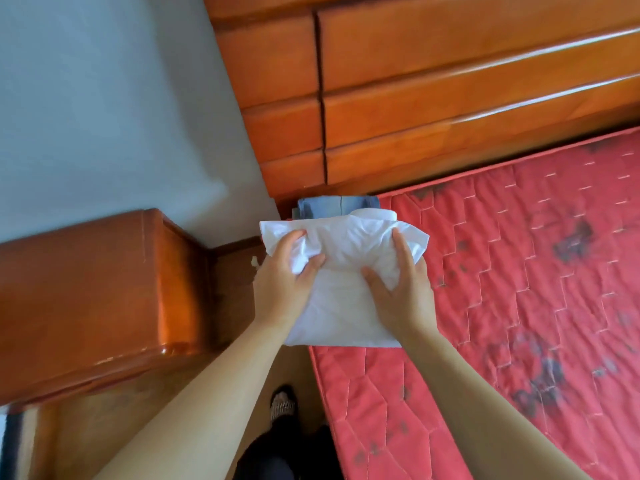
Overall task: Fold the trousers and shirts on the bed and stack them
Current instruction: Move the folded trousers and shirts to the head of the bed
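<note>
A folded white shirt [346,271] is held between both hands over the near left corner of the red mattress [519,271]. My left hand [282,280] grips its left side, thumb on top and fingers bunching the cloth. On the right side my right hand [401,289] grips it the same way, thumb on top. Just beyond the shirt, folded blue-grey trousers [337,206] lie at the mattress corner against the headboard, mostly hidden by the shirt.
The wooden headboard [450,81] runs along the far side of the mattress. A wooden bedside cabinet [97,299] stands to the left, with a narrow floor gap beside the bed where my foot [282,403] stands. A grey wall lies behind.
</note>
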